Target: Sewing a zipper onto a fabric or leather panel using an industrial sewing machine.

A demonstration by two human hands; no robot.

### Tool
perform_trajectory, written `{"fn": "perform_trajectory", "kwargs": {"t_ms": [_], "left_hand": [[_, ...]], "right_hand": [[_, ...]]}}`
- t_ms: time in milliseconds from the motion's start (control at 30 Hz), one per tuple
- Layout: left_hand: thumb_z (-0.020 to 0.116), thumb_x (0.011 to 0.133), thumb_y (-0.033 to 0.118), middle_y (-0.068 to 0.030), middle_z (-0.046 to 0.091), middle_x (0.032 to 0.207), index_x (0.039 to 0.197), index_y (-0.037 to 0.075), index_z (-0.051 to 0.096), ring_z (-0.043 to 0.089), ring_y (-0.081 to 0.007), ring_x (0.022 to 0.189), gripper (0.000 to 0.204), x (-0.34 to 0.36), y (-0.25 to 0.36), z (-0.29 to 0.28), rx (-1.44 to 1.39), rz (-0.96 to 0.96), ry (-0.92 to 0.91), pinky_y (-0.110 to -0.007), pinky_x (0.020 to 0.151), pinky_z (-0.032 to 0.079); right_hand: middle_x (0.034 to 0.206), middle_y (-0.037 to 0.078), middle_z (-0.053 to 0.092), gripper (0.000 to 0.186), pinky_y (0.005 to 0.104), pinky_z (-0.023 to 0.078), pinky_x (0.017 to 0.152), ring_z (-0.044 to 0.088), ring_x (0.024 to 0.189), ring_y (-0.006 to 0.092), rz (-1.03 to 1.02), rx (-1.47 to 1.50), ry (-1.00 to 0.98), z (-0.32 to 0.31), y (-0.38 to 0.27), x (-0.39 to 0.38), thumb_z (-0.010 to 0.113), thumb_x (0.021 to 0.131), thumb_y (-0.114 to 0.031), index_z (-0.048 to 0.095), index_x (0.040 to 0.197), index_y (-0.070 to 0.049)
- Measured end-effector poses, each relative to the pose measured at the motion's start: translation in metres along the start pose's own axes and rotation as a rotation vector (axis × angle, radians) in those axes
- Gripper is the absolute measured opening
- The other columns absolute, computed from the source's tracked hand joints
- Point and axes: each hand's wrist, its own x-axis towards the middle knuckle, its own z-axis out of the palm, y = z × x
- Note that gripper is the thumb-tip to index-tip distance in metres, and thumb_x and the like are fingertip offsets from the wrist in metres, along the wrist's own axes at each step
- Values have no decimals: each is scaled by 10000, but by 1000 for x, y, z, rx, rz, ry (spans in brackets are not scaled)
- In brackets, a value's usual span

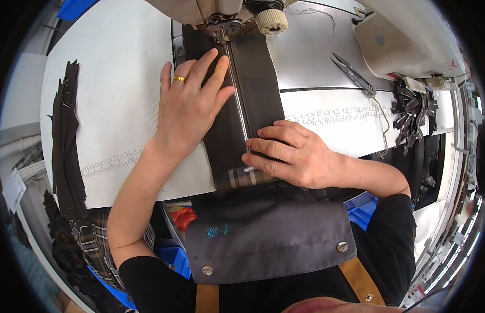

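Dark brown-black fabric (pixel 263 94) lies under the sewing machine's presser foot (pixel 222 36), with a silver-toothed zipper (pixel 239 104) running lengthwise along it. My left hand (pixel 193 96), a gold ring on one finger, rests on the fabric to the left of the zipper. Its fingers are spread, the tips close to the presser foot. Nearer to me, my right hand (pixel 297 156) lies with its fingers stretched over the fabric, fingertips at the zipper's lower part. A plaid strip (pixel 245 177) shows at the fabric's near end, partly under that hand.
Thread snips (pixel 354 75) lie right of the fabric on the metal machine bed (pixel 310 49). Dark fabric strips are stacked at the left (pixel 65 135) and bunched at the right (pixel 410 112). Plaid fabric (pixel 94 240) hangs at lower left. Printed rulers cross the white table (pixel 122 78).
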Motion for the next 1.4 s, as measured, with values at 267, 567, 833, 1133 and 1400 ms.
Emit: {"fn": "perform_trajectory", "kwargs": {"t_ms": [267,567,833,1133,1400], "left_hand": [[724,819,278,-49,588,1261,1220,72,617,549,-215,1031,463,2,0,3,-20,-1,61,-515,966,397],[723,825,237,-31,622,1234,1162,92,661,570,-187,1018,372,1,0,2,9,-7,42,-496,972,399],[689,858,206,-15,607,1274,1177,76,656,570,-190,1054,346,1,-1,4,-23,-19,61,-478,977,407],[656,888,180,-19,565,1347,1215,63,641,557,-206,1062,348,1,0,4,-31,-40,16,-451,972,407],[700,837,183,-12,629,1221,1143,72,666,562,-182,1030,327,2,-2,6,-10,-45,53,-490,965,414]], "right_hand": [[1097,97,626,356,363,526,814,602,997,252,-21,11,16,-1,14,8,637,729,-127,696,1069,-45],[1115,89,613,361,356,501,862,570,1055,256,-15,-33,5,2,31,15,619,731,-127,675,1077,-39],[1130,89,610,345,364,491,878,566,1071,259,-25,-91,33,3,48,25,622,762,-140,678,1090,-46],[1133,60,630,322,346,506,866,580,1045,239,1,-117,58,4,66,35,639,791,-142,692,1103,-79],[1129,49,639,333,347,499,870,583,1015,239,4,-122,65,5,84,44,624,792,-98,694,1118,-88]]}}
